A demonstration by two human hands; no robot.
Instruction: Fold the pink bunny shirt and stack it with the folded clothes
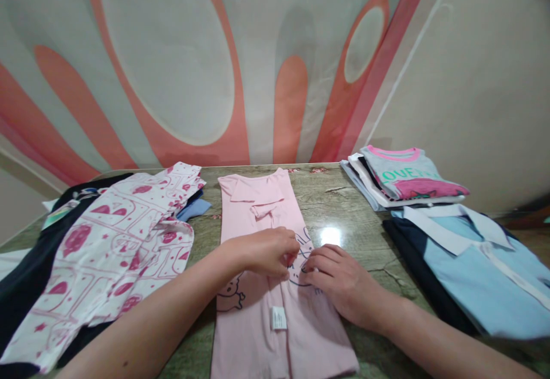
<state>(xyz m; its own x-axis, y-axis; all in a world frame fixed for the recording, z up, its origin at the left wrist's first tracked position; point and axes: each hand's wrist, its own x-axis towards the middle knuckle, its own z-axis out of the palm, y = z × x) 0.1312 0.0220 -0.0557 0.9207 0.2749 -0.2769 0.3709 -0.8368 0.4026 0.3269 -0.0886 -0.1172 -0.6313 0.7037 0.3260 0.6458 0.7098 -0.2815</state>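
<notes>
A pink shirt (244, 333) lies in front of me, folded lengthwise into a long strip, its sides meeting near the middle. Dark line drawings show on it, and a small white label (278, 318) sits at the lower seam. My left hand (268, 253) is over the shirt's middle, fingers curled together in a pinch at the folded edge; the fingertips are partly hidden. Just to the right, my right hand (337, 276) rests on the shirt's right side, fingers slightly bent and lying on the printed cloth.
Left of the shirt is a loose heap with a white and pink printed garment (107, 253) over dark clothes. At the back right stands a stack of folded clothes topped by a grey shirt (399, 167). Nearer lies a light blue collared shirt (481, 276). A wall borders the wooden table (356, 224).
</notes>
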